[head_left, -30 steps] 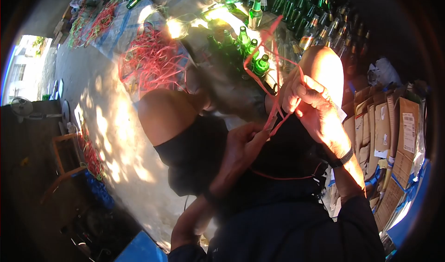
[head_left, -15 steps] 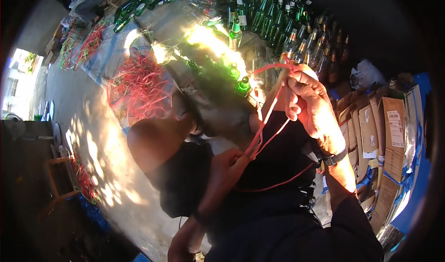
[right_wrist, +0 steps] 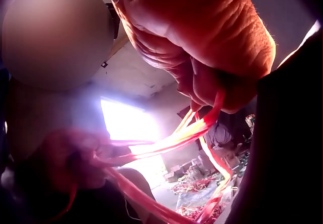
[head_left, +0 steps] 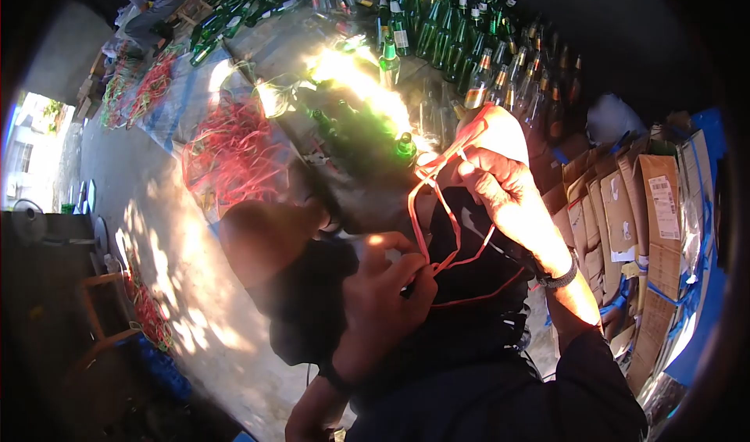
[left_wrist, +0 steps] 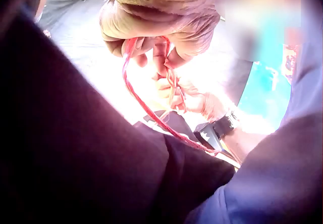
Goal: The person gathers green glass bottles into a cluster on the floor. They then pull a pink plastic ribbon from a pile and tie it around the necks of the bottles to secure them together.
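Several strands of red plastic strap (head_left: pixel 416 211) stretch between the two hands above the lap. The left hand (head_left: pixel 387 289) pinches them at their lower end, where they come together. Higher and to the right, the right hand (head_left: pixel 500 188) grips the upper part near the knee, with a loop standing above its fingers. In the left wrist view the left hand (left_wrist: pixel 161 17) has red strap (left_wrist: pixel 146 110) between thumb and fingers, the other hand beyond it. The right wrist view shows the right hand (right_wrist: pixel 202 42) curled round the strap (right_wrist: pixel 181 135). One strand trails across the dark clothing.
Green bottles (head_left: pixel 445 43) crowd the floor ahead, and one upright bottle (head_left: pixel 389 65) stands nearer. A heap of red strap (head_left: pixel 234 153) lies on the left. Flattened cardboard (head_left: pixel 660 231) is stacked at the right. A seated person (head_left: pixel 152 8) is at the upper left.
The right hand has moved slightly down and left, and the left hand slightly up and right, since half a second ago. The strands between them hang looser, in wider loops.
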{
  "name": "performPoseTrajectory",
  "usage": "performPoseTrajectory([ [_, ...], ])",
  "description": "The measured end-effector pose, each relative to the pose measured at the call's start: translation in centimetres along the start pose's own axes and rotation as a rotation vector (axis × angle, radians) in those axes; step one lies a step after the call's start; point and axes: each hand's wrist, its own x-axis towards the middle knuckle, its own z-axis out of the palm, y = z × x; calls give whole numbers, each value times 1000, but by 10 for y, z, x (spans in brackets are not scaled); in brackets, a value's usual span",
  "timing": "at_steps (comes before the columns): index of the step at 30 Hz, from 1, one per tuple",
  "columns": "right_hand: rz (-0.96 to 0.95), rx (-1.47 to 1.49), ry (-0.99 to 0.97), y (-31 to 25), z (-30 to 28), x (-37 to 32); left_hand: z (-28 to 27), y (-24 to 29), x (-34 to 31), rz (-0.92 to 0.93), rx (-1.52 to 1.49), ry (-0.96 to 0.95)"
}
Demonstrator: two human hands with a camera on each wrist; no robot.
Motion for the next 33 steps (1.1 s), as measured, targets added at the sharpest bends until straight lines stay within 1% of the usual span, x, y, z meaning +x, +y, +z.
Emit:
performPoseTrajectory([
  [1,-41,-49,-9,1,1,-1,-2,3,4,-1,5,-3],
  [3,-58,-97,-26,-5,3,-6,-4,7,16,209,163,33],
  [4,-95,-109,-20,-6,6,-9,0,8,21,246,118,106],
  [5,-131,-120,-13,-7,6,-10,-1,11,23,249,122,103],
  [6,-73,-171,-37,-6,2,-12,-2,15,24,205,86,97],
  [7,-73,-166,-34,-7,0,-14,-3,17,25,160,50,91],
  [9,-141,-209,-93,-9,-2,-16,-1,15,26,181,65,99],
  [10,-214,-267,-76,-5,-2,-17,-2,16,25,170,101,65],
  [11,-213,-264,-73,-2,-1,-17,-2,16,24,158,137,31],
  [13,-403,-342,7,2,2,-18,-4,18,22,149,159,8],
  [14,-393,-368,-72,-8,-3,-19,-5,19,21,139,179,-10],
  [15,-391,-364,-69,-5,-3,-21,-7,21,22,140,181,-14],
  [17,-416,-477,-35,6,-1,-26,-9,26,23,155,258,-49],
  [18,-372,-506,-43,11,0,-30,-7,25,24,157,261,-52],
  [19,-372,-502,-40,10,0,-31,-5,21,27,205,219,-27],
  [20,-432,-481,-46,9,0,-31,-3,20,29,254,178,-4],
  [21,-493,-460,-51,8,0,-32,-2,21,29,255,182,-7],
  [23,-487,-374,-98,12,0,-39,-1,24,30,205,126,-46],
  [24,-502,-362,-105,12,1,-42,-4,30,30,134,149,-111],
  [28,-549,-371,-117,9,8,-46,6,23,29,170,55,-98],
  [33,-558,-363,-129,9,4,-49,7,20,23,159,38,-121],
])
